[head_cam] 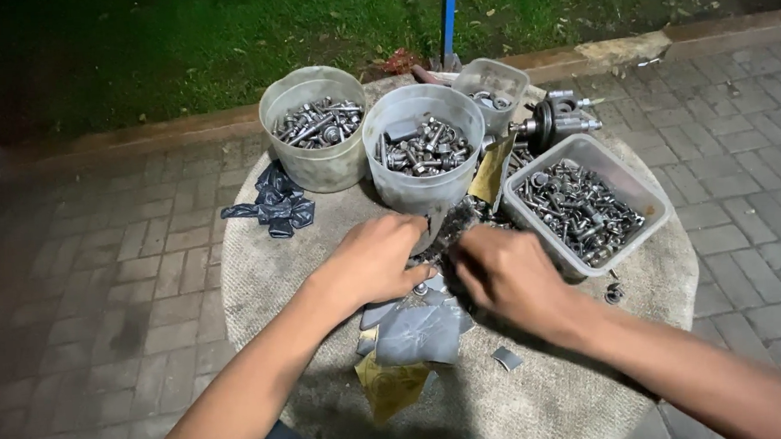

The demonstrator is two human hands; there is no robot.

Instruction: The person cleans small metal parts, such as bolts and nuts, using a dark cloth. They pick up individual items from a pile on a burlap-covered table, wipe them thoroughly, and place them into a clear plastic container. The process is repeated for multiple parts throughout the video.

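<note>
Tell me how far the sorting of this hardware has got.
Three tubs and a rectangular tray already hold bolts and nuts. The left hand and right hand work a loose pile between them. That pile remains, with scraps lying under it.

Night scene, harsh light from the camera side, dark vignetted edges, glinting metal, slightly motion-soft hands [437,266]
</note>
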